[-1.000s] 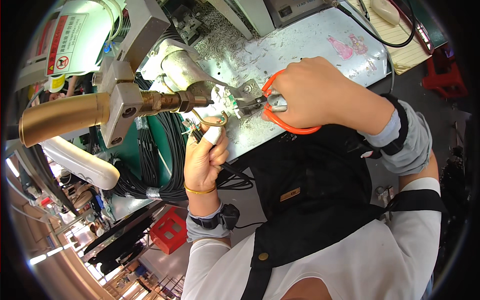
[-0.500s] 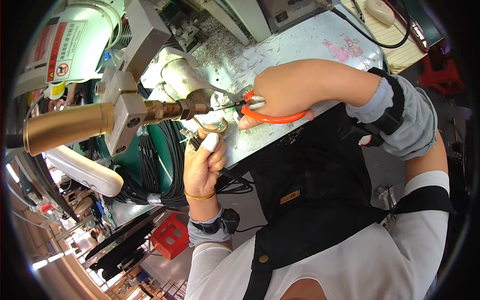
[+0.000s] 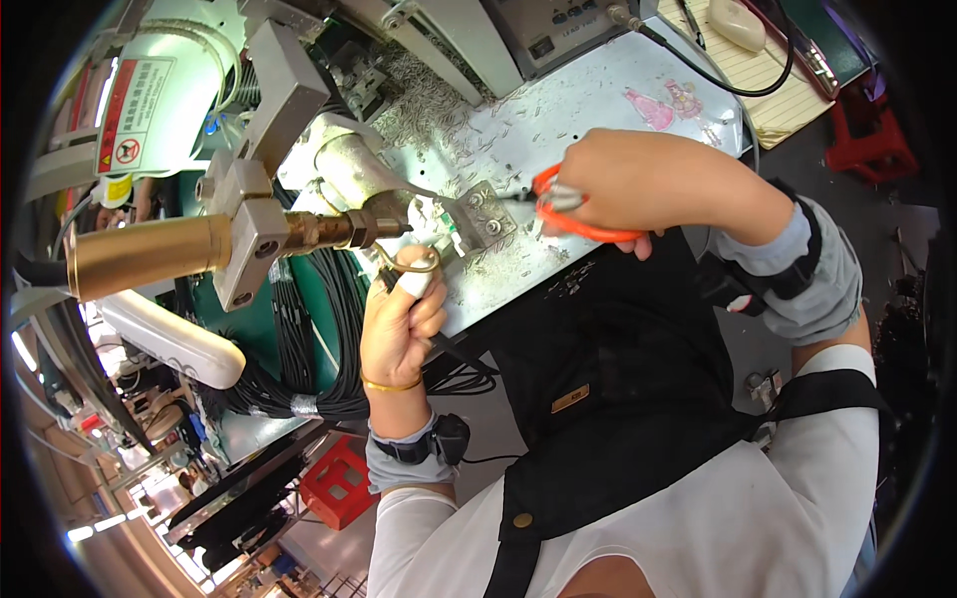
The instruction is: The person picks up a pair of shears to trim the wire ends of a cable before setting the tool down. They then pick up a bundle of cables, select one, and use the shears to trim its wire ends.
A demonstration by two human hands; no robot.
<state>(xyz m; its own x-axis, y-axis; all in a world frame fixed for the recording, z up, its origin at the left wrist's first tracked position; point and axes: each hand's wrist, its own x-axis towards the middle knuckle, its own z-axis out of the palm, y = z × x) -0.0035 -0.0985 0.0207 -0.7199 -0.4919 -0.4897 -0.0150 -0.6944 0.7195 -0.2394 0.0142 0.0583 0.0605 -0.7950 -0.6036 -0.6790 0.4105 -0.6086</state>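
Observation:
My left hand [image 3: 399,334], a white cover on one fingertip, is closed round a black cable [image 3: 454,352] whose lower part trails out beneath the palm. A bent brass-coloured tube [image 3: 404,267] curves just above these fingers; the cable's far end is hard to make out there. Close by are a small green and white piece [image 3: 448,227] and the tip of a brass rod-shaped tool [image 3: 150,252] clamped in a metal block. To the right, my right hand [image 3: 623,184] grips orange-handled pliers [image 3: 598,232]. Their blurred jaws point left, apart from the cable, towards a small screwed metal plate [image 3: 488,214].
Clippings litter the pale worktop [image 3: 598,90]. A grey control box [image 3: 558,40] stands at the back, with a lined notepad [image 3: 768,105] to its right. Coiled black cables [image 3: 344,339] lie at left, above a red stool [image 3: 339,483]. Another person's hand shows at far left.
My right hand has drawn the pliers right, away from the brass rod's tip, uncovering the metal plate. My left hand has stayed near the bent tube; coloured wire ends seen there earlier no longer show.

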